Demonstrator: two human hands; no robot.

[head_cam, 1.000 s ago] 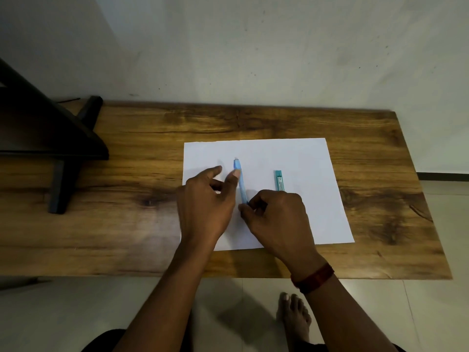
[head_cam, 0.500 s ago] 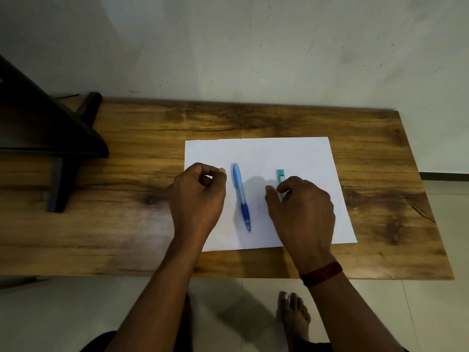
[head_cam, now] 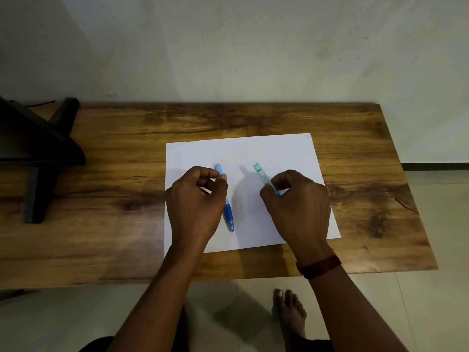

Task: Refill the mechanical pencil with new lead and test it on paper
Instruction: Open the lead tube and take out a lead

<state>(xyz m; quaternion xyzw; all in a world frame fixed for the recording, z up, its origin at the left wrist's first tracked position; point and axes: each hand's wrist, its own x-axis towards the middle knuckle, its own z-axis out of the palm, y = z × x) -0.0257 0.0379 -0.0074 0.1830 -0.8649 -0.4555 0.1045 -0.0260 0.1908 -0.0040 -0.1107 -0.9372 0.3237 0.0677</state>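
Note:
A blue mechanical pencil point(head_cam: 228, 212) lies on the white paper point(head_cam: 253, 148), tip toward me. My left hand point(head_cam: 195, 204) hovers over its upper half with fingers curled and thumb pressed to forefinger; I see nothing between them. My right hand point(head_cam: 297, 201) pinches the lower end of the teal lead case point(head_cam: 262, 175), whose far end points up and away to the left. The two hands are apart, with bare paper between them.
The paper lies on a wooden table point(head_cam: 101, 237) against a pale wall. A black stand point(head_cam: 38, 148) occupies the table's left end. The table's right edge is close to the paper. My bare foot point(head_cam: 289, 311) is on the tiled floor below.
My right hand let go of the pencil, which now lies on the paper, moved right and picked up the lead case. My left hand curled shut and came back over the pencil's top.

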